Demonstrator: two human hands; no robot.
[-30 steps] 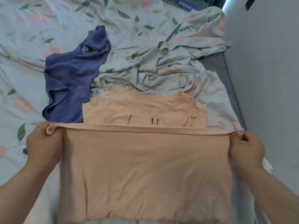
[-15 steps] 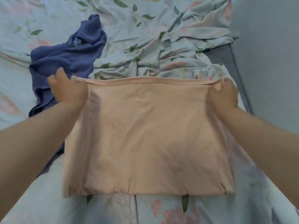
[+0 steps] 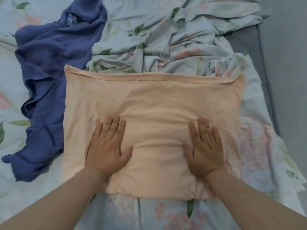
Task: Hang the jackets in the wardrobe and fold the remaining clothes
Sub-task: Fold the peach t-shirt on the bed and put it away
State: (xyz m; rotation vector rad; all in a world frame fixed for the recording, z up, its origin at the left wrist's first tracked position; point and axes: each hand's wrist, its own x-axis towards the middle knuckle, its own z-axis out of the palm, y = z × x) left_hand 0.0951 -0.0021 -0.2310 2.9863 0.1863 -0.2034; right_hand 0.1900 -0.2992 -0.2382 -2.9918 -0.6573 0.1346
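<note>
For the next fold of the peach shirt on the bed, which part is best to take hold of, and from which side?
Probably the left edge of the peach shirt, pinched near its two left corners and approached from the left side. The shirt lies flat as a wide rectangle, so folding left over right would halve it. Both the left hand and the right hand now press flat on it.

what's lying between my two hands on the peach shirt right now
Nothing but bare peach shirt: the head view shows only smooth fabric between the left hand and right hand, both pressed flat on it.

Bed (image 3: 166,216) bears peach shirt (image 3: 154,100), blue garment (image 3: 46,67), rumpled sheet (image 3: 174,39).
</note>
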